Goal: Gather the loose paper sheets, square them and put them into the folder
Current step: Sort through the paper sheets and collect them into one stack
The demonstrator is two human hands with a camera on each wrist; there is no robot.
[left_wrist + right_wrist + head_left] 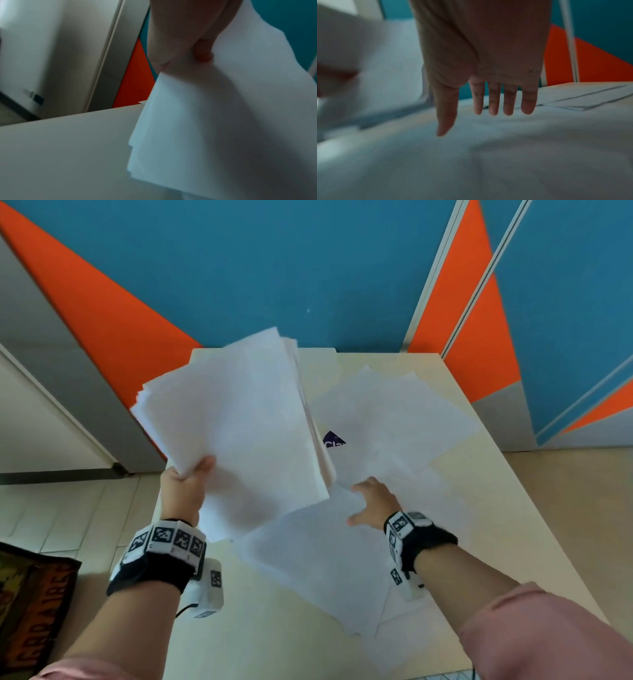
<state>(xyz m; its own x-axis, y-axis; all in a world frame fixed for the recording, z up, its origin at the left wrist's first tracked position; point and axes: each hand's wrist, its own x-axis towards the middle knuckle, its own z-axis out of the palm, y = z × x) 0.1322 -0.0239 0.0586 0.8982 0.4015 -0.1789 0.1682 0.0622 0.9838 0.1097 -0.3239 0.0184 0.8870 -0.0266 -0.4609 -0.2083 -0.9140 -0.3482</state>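
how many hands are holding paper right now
1. The left hand grips the stack of sheets above the table; the right hand is spread open over the loose sheets, holding nothing.

Both arms wear pink sleeves [548,635] pushed up the forearms. Each wrist carries a black band [150,571] ringed with white blocks [171,537] bearing black-and-white square markers. A thin black cable [185,608] trails from the left one.

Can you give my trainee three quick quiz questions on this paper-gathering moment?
1. True or false: the left hand grips a raised stack of sheets.
2. The right hand is: A) gripping a pen, B) open above the loose sheets, C) out of view.
3. Are all the sheets gathered off the table?

Key: 1 true. 2 B. 3 No, several still lie scattered.
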